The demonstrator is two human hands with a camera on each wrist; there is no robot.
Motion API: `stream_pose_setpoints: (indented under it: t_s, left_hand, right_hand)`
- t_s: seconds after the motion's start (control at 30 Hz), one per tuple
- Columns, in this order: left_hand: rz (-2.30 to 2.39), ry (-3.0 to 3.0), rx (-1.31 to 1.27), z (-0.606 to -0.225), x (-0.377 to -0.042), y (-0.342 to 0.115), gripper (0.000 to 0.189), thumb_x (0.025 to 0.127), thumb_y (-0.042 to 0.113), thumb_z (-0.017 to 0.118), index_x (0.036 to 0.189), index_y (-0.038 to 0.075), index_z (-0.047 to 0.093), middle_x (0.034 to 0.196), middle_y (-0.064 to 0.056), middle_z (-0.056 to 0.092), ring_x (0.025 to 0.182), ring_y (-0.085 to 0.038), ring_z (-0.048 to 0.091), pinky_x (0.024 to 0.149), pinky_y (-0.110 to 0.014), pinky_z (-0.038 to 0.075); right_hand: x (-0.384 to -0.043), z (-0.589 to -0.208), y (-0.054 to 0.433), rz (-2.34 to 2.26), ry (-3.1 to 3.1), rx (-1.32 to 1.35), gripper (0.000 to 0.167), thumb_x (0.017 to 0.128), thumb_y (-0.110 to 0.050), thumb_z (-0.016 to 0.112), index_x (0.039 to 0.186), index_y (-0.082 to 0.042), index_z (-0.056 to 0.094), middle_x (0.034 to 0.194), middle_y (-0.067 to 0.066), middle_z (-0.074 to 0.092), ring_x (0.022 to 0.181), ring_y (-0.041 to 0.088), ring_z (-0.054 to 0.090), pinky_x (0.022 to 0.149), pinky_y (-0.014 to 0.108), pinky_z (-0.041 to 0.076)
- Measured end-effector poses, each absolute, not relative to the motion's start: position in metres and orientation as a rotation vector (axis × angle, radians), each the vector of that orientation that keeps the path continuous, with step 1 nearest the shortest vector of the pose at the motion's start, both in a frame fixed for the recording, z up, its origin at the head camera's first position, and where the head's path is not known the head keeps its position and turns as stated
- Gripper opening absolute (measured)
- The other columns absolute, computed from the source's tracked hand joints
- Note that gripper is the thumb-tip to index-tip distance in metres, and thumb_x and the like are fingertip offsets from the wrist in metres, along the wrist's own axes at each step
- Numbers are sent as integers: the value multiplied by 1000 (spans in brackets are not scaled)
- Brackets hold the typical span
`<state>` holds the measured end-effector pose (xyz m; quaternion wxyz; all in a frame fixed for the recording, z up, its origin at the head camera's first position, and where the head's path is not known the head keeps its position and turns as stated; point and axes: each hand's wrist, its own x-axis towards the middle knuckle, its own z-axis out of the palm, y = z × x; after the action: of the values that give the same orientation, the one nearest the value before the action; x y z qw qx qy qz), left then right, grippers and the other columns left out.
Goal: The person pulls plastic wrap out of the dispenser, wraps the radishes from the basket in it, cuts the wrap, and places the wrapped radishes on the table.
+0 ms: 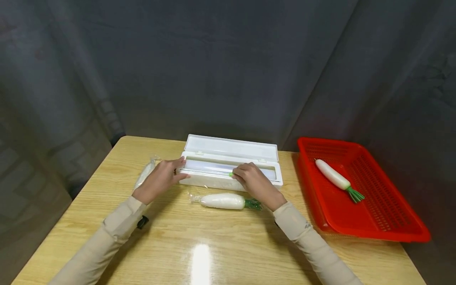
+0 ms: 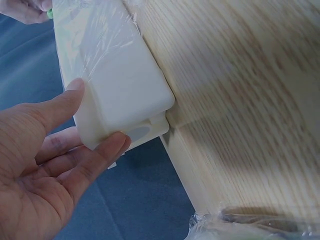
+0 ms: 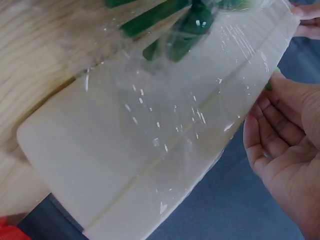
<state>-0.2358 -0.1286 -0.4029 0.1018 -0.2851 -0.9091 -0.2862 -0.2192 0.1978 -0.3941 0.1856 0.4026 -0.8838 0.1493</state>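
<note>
A white cling film dispenser box (image 1: 213,182) stands on the table with its lid tipped back and a roll of film (image 1: 203,165) inside. My left hand (image 1: 164,174) grips the box's left end, thumb and fingers at its corner (image 2: 122,102). With its fingertips, my right hand (image 1: 254,184) pinches the small green slide cutter (image 1: 231,174) on the front edge. Clear film hangs over the box front (image 3: 165,125). Just before the box lies a film-wrapped white radish (image 1: 222,201), its green leaf stubs (image 3: 165,20) toward the right.
Another film-wrapped radish (image 1: 145,175) lies at the left, partly hidden behind my left hand. On the right, a red plastic basket (image 1: 317,209) holds one radish (image 1: 332,174). Dark curtains (image 1: 213,71) hang behind the wooden table (image 1: 160,245).
</note>
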Motion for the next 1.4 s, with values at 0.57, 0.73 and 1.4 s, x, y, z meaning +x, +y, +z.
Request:
stream_pose_setpoints:
  t_s: [0.57, 0.73, 1.4]
  left_hand:
    - [-797, -2642, -850, -400, -236, -141, 56, 90, 12, 82, 134, -15, 61, 135, -35, 60, 47, -2, 34, 52, -23, 40]
    - [-799, -2641, -850, -401, -238, -142, 57, 90, 12, 82, 135, -15, 60, 133, -34, 62, 49, -3, 36, 51, -23, 38]
    - [-842, -2617, -857, -405, -238, -138, 57, 89, 13, 84, 133, -15, 61, 134, -33, 62, 54, -4, 40, 55, -23, 41]
  right_hand:
    - [-218, -395, 219, 462, -2488, 1082, 12, 98, -5, 72, 88, -8, 68, 83, 0, 69, 81, 18, 65, 83, 40, 55]
    - [-219, -397, 222, 454, -2478, 1063, 12, 98, -5, 73, 87, -7, 68, 81, 1, 69, 80, 20, 65, 82, 42, 55]
    - [-211, -393, 247, 401, -2479, 1107, 14, 95, 1, 74, 85, -6, 66, 79, 3, 68, 80, 22, 66, 82, 43, 56]
